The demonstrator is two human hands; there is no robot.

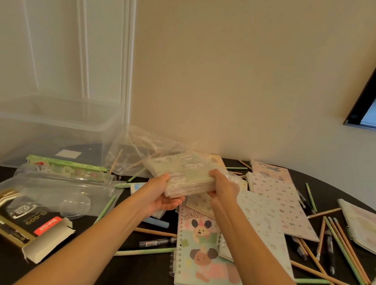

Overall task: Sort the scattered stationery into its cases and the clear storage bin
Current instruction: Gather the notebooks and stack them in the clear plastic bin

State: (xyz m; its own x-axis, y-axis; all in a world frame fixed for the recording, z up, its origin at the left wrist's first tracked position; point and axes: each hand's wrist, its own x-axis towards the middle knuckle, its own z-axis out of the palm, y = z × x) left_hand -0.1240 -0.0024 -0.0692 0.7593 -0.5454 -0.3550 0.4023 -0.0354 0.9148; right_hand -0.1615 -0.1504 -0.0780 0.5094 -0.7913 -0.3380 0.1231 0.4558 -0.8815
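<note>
Clear plastic marks the far left: the storage bin [47, 127] stands on the dark surface [112, 269] against the wall, open on top; in front of it lie a green printed case [66, 167], a transparent tube case [65, 182] on its side, and a gold-and-black pen box [16, 220] with its flap open; green and tan pencils lie scattered near them; a crumpled clear bag [140, 152] sits just right of the bin; at centre both hands hold a wrapped stack of small notebooks [179, 175] above the surface, the left hand [162, 194] cupped under its near-left corner, fingers closed on it, the right hand [223, 185] clamped on its right edge; below lies a spiral notebook [202, 250] with cartoon bears; to the right, patterned notebooks [278, 195] overlap, and more pencils [341, 246] and black pens [330, 250] lie crossed near another spiral notebook [366, 228] at the edge.
</note>
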